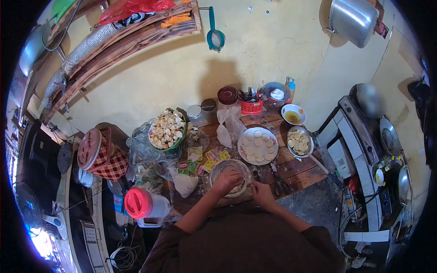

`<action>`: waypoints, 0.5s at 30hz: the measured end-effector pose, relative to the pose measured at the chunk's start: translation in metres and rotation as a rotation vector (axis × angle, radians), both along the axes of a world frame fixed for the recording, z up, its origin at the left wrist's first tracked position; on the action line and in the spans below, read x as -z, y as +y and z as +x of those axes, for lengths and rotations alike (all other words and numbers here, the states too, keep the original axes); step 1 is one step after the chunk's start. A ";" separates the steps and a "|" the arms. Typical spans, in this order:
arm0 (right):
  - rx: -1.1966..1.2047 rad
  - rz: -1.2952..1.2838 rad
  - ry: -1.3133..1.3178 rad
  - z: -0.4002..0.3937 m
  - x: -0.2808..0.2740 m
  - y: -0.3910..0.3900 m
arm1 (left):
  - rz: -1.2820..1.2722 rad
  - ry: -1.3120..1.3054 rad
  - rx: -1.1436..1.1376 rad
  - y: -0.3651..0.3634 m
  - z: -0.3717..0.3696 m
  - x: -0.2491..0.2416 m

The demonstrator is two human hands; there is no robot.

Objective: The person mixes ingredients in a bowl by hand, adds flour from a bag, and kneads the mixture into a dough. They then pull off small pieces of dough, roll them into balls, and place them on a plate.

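Note:
A clear round bowl (212,183) with pale, floury contents stands at the near edge of the wooden table. My left hand (229,180) reaches into it from above, fingers curled down; whatever they hold is hidden. At the bowl's right rim is my right hand (261,191), its fingers closed and seemingly pinching the edge. Just behind the bowl lies a floral plate (241,155) with several flat, round pale dough pieces. To the right, a strainer with a long handle (320,164) holds more pale pieces. Scissors (283,185) and a knife lie beside my right hand.
Left stand a green bowl heaped with chopped pieces (167,129), a red-lidded jug (157,206) and a bag of white powder (185,184). Seasoning packets (215,158) lie behind the bowl. At the back are a red cutlery basket (251,107) and a bowl of yellowish liquid (293,117). A stove (359,123) stands right.

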State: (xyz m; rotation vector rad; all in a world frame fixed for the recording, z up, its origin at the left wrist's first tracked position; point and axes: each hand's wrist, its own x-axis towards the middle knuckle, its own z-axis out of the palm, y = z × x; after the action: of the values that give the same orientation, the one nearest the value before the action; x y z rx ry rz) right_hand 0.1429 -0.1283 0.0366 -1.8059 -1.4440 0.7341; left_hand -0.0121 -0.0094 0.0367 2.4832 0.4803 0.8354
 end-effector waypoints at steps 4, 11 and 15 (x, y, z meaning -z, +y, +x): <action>-0.013 0.021 0.006 -0.001 -0.007 -0.001 | 0.070 -0.023 -0.036 -0.003 -0.001 0.009; -0.035 0.040 0.136 0.006 0.027 0.003 | 0.039 -0.117 -0.114 -0.004 -0.008 0.018; -0.060 -0.096 0.235 0.010 0.025 0.003 | 0.000 -0.086 -0.151 -0.008 -0.009 0.008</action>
State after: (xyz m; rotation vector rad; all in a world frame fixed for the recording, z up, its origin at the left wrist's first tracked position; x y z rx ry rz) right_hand 0.1531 -0.1250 0.0116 -1.6876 -1.3309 1.0255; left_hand -0.0208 -0.0175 0.0283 2.4230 0.6430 0.9959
